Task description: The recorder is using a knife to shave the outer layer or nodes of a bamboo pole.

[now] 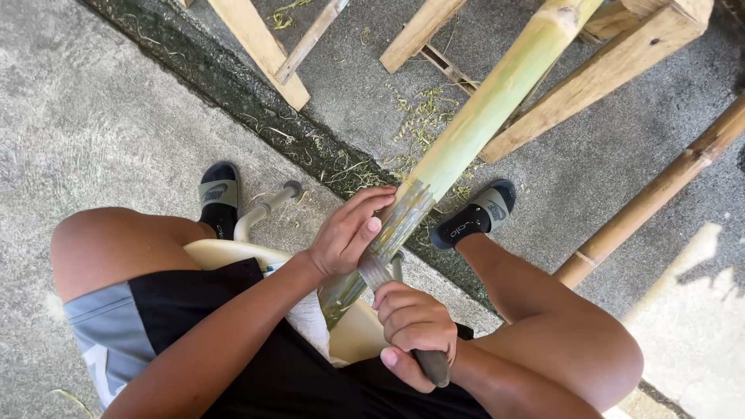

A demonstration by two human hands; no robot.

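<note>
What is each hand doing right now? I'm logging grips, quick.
Left hand: fingers curled on the green bamboo pole, steadying it.
Right hand: closed around the knife handle.

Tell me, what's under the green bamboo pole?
Under the bamboo pole: concrete floor with green shavings. Its lower end rests on a cream seat, hidden behind the left hand.
</note>
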